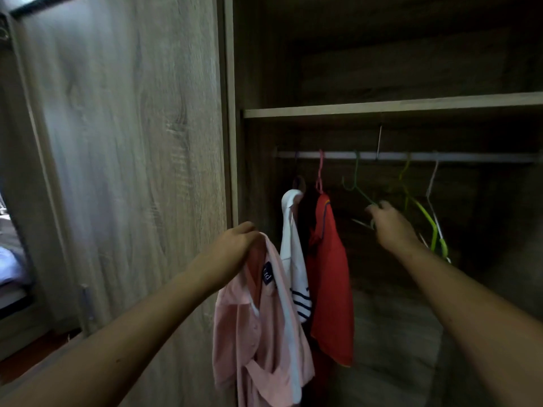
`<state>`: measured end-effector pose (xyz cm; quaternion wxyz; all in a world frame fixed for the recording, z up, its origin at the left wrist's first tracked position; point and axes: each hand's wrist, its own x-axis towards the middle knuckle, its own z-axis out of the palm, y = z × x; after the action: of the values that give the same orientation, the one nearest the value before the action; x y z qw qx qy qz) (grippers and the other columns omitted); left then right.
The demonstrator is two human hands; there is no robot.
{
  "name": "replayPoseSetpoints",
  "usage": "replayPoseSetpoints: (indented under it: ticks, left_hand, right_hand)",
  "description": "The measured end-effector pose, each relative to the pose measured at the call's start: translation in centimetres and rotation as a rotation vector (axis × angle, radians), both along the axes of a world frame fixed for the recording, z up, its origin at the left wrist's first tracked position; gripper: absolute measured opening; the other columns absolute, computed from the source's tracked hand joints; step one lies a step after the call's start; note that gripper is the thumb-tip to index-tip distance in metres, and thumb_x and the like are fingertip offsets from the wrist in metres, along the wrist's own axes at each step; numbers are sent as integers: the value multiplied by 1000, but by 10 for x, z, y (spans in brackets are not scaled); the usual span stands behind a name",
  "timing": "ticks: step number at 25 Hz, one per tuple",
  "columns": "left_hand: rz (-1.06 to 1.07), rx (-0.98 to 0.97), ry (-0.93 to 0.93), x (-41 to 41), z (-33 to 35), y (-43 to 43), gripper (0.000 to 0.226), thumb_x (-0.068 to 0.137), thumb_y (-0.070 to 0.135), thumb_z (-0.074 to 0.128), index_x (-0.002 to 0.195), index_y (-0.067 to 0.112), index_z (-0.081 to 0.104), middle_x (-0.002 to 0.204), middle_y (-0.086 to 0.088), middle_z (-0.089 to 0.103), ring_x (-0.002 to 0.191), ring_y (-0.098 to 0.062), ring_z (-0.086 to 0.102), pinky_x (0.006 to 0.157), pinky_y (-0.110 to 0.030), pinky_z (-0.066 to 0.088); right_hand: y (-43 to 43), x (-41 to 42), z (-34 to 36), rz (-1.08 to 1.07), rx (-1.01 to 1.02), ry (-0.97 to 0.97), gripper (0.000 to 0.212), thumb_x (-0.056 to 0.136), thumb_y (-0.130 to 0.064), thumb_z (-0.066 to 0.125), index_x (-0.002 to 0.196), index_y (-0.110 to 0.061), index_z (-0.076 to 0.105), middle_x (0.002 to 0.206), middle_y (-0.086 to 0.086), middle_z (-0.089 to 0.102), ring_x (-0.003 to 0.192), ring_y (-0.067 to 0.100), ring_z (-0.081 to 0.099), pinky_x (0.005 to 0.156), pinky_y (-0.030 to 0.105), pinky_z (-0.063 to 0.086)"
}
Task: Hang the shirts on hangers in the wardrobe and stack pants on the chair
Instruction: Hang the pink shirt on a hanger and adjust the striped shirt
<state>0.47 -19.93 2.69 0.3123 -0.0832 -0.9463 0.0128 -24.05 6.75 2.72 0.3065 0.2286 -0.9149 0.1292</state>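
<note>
Pink shirt (258,318) dangling by its collar at 6 o'clock. White striped shirt (293,259) and red shirt (330,289) hang from the wardrobe rail (470,157) at its 1 o'clock. Bare green hanger (356,183) and lime hanger (424,214) are at their 3 o'clock.

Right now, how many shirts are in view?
3. A pink shirt hangs from the left hand; a white shirt with navy stripes and a red shirt hang side by side at the rail's left end. Others may be hidden in the dark.

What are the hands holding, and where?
The left hand grips the pink cloth shirt by its collar; the right hand grips the thin dark green hanger by its sloping arm.
</note>
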Motion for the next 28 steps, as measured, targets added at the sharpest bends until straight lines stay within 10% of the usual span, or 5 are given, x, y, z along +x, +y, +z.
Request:
replayPoseSetpoints:
  ticks: [12,17,22,28]
  left_hand:
    - [80,66,-18,-12,-2,-1,25,93,9,52,116,10,63,118,-6,57,100,-18,61,87,-26,52]
    - [65,83,-5,-13,-3,4,23,93,9,53,113,9,65,114,-7,59,97,-19,62,85,-26,52]
    - [70,77,2,-15,-3,7,24,89,2,55,110,7,66,110,-10,61,96,-23,63,83,-29,53]
    - [77,100,15,-15,-6,14,27,88,1,56,113,8,64,115,-8,60,101,-22,61,84,-23,48]
  right_hand:
    - [-17,51,-54,253,-810,49,46,88,9,46,132,-4,50,117,9,58,106,23,54,91,21,37]
    - [-28,66,-102,289,-1087,-288,19,92,-4,52,109,-11,57,76,2,58,71,24,58,62,28,47]
    - [-17,69,-78,271,-1013,-143,8,94,-8,47,89,-13,51,60,-3,46,49,12,42,39,15,33]
    - [-12,64,-70,176,-1077,-117,12,93,-8,50,99,-8,60,68,5,54,54,12,48,46,9,38]
